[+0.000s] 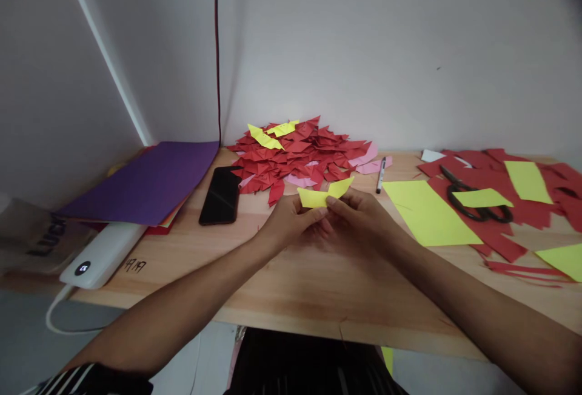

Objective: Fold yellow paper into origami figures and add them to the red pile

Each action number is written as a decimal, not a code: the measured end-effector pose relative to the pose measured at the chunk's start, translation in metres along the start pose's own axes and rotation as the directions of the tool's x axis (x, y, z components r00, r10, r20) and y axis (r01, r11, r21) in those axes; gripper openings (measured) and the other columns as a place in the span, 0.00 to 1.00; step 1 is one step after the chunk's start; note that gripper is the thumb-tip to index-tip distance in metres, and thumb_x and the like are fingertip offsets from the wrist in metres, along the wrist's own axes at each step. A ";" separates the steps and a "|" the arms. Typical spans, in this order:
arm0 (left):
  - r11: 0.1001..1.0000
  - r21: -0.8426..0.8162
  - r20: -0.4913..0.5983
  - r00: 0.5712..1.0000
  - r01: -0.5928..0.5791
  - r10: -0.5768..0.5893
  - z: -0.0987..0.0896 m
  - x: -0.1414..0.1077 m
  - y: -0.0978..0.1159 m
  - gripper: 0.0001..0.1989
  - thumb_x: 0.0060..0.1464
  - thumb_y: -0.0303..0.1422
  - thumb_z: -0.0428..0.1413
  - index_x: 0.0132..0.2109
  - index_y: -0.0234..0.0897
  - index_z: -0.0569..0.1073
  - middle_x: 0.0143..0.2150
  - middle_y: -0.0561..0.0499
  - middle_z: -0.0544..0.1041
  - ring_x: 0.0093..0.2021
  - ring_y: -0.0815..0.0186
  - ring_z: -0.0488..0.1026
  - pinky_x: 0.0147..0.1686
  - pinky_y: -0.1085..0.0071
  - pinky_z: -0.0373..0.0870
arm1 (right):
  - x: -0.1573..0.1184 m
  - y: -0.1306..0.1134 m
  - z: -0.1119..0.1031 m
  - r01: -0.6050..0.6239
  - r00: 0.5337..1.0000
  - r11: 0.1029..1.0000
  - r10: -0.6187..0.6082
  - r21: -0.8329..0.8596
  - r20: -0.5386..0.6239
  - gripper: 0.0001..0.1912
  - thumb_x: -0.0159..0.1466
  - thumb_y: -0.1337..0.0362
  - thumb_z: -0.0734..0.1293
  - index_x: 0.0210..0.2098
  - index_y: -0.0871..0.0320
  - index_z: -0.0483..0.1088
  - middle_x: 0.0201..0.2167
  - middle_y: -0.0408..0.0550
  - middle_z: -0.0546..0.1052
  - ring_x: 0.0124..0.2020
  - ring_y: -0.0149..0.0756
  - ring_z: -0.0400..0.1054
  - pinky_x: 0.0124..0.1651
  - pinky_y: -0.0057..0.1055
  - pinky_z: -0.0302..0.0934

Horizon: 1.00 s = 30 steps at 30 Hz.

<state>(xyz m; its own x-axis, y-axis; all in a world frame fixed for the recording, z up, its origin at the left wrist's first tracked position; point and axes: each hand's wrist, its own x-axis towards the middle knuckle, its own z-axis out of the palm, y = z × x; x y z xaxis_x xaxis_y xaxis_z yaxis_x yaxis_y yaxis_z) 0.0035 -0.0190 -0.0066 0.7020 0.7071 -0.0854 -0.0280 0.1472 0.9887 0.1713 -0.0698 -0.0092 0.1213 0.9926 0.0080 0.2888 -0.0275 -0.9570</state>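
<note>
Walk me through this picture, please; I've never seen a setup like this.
There is no machine here: the arms belong to a person working with bare hands. The single picture comes from a camera worn on the head, looking forward and down. The left hand and right hand together hold a folded yellow paper. On the wooden table, a heap of folded red pieces lies near the wall. A phone and purple sheet are to the left; a pen, yellow sheets and partly covered scissors are to the right.
</note>
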 end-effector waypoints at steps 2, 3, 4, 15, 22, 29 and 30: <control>0.996 0.016 -0.005 0.996 -0.086 0.086 -0.003 0.002 0.001 0.14 0.47 0.33 0.62 0.41 0.32 0.71 0.32 0.48 0.78 0.30 0.68 0.76 0.31 0.74 0.71 | 0.001 0.001 -0.003 -0.050 0.998 0.999 0.050 0.009 0.028 0.21 0.58 0.45 0.66 0.27 0.59 0.67 0.21 0.42 0.69 0.21 0.28 0.58 0.24 0.27 0.50; 0.989 0.005 -0.030 0.989 -0.148 0.148 -0.005 0.003 0.002 0.18 0.45 0.31 0.64 0.44 0.34 0.69 0.36 0.49 0.78 0.33 0.68 0.76 0.33 0.73 0.72 | 0.001 0.001 -0.005 -0.063 0.996 0.998 0.061 0.030 0.057 0.22 0.59 0.45 0.66 0.27 0.60 0.68 0.20 0.42 0.68 0.21 0.27 0.57 0.24 0.26 0.49; 0.979 0.010 -0.033 0.979 -0.203 0.204 -0.007 0.004 0.004 0.20 0.44 0.29 0.64 0.45 0.37 0.68 0.38 0.50 0.78 0.35 0.68 0.76 0.35 0.73 0.72 | 0.001 0.000 -0.006 -0.069 0.993 0.996 0.064 0.059 0.095 0.22 0.59 0.46 0.66 0.27 0.60 0.68 0.20 0.41 0.68 0.20 0.26 0.57 0.23 0.26 0.48; 0.781 0.517 0.020 0.917 -0.351 0.399 -0.013 0.000 0.016 0.06 0.50 0.28 0.58 0.37 0.37 0.75 0.36 0.50 0.77 0.34 0.70 0.73 0.35 0.74 0.67 | 0.000 -0.008 -0.007 -0.073 0.987 0.995 0.063 0.063 0.145 0.21 0.59 0.46 0.66 0.26 0.59 0.68 0.20 0.41 0.68 0.21 0.26 0.56 0.23 0.25 0.48; 0.777 0.488 0.081 0.907 -0.398 0.414 -0.016 0.000 0.016 0.05 0.51 0.28 0.58 0.37 0.37 0.78 0.38 0.48 0.79 0.38 0.68 0.74 0.37 0.73 0.68 | 0.000 -0.006 -0.008 -0.040 0.984 0.995 0.022 0.096 0.175 0.18 0.61 0.49 0.65 0.27 0.59 0.66 0.22 0.40 0.68 0.21 0.25 0.57 0.25 0.25 0.48; 0.893 0.273 0.003 0.929 -0.357 0.371 -0.014 0.005 0.009 0.05 0.48 0.32 0.62 0.34 0.35 0.78 0.37 0.48 0.78 0.40 0.66 0.74 0.40 0.71 0.70 | -0.001 -0.004 -0.004 0.019 0.989 0.992 -0.037 0.124 0.140 0.17 0.61 0.50 0.65 0.28 0.59 0.66 0.24 0.42 0.70 0.24 0.27 0.59 0.28 0.26 0.52; 0.914 0.230 -0.017 0.938 -0.333 0.346 -0.013 0.006 0.007 0.06 0.47 0.32 0.63 0.35 0.35 0.78 0.37 0.48 0.78 0.40 0.66 0.74 0.41 0.70 0.70 | -0.001 -0.004 -0.003 0.032 0.990 0.991 -0.049 0.126 0.132 0.17 0.61 0.51 0.65 0.28 0.59 0.66 0.24 0.41 0.70 0.24 0.27 0.59 0.29 0.27 0.53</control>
<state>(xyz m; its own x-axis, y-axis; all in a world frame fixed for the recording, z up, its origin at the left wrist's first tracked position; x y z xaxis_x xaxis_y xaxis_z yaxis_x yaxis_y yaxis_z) -0.0024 -0.0047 -0.0018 0.6365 0.7262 0.2598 -0.0958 -0.2598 0.9609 0.1730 -0.0714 -0.0047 -0.0195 0.9997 0.0166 0.1703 0.0197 -0.9852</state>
